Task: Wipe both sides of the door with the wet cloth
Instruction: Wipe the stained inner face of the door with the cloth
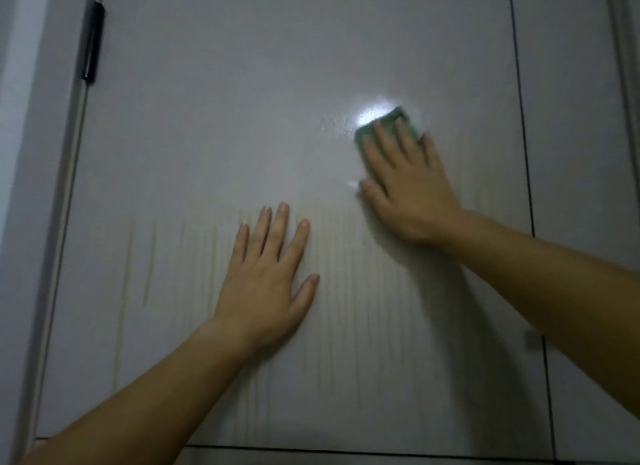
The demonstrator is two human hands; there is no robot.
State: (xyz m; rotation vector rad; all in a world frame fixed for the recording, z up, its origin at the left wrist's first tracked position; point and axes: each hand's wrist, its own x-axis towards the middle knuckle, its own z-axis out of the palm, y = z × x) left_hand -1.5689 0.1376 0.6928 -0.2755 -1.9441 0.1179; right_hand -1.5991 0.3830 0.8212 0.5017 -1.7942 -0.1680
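Note:
A pale grey door (225,118) fills the view, with thin streaks of water running down its lower half. My right hand (405,184) lies flat with straight fingers on a green cloth (398,118) and presses it against the door at the upper right; most of the cloth is hidden under the fingers. My left hand (270,277) rests flat on the door lower down, fingers spread, holding nothing. A bright glare spot sits just left of the cloth.
A black hinge (92,42) joins the door to the frame (31,187) at the upper left. A dark vertical groove (523,153) runs down the door's right part. A dark horizontal line (346,450) crosses near the bottom.

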